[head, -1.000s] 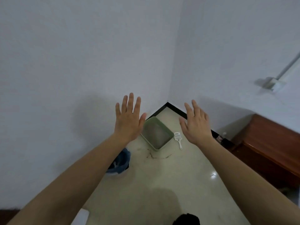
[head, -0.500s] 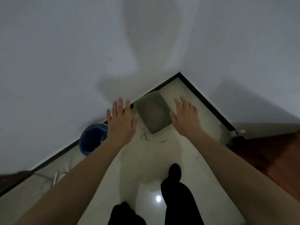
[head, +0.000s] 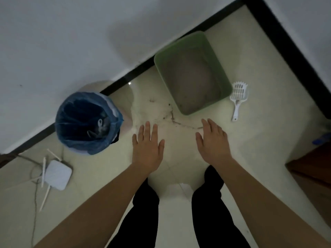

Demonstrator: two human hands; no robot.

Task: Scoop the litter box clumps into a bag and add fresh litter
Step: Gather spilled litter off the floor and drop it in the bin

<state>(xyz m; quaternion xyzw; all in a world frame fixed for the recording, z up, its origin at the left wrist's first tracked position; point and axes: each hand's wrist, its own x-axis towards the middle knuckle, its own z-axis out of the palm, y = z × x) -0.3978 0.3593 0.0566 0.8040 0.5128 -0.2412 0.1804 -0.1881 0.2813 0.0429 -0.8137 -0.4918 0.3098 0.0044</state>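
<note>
My left hand [head: 147, 147]: fingers straight, wide, empty.
My right hand [head: 213, 142]: likewise wide, empty.
Litter box [head: 221, 77]: on the floor beyond both hands, by the wall.
Scoop [head: 239, 94]: just right of it.
Blue bag [head: 84, 142]: lining the bin, left.

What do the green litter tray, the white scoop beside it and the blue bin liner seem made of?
Green litter tray: probably moulded plastic, matte, with a smooth rounded rim. White scoop: likely rigid plastic, with a one-piece slotted head. Blue bin liner: thin plastic film, translucent, crinkled, slightly glossy.
</note>
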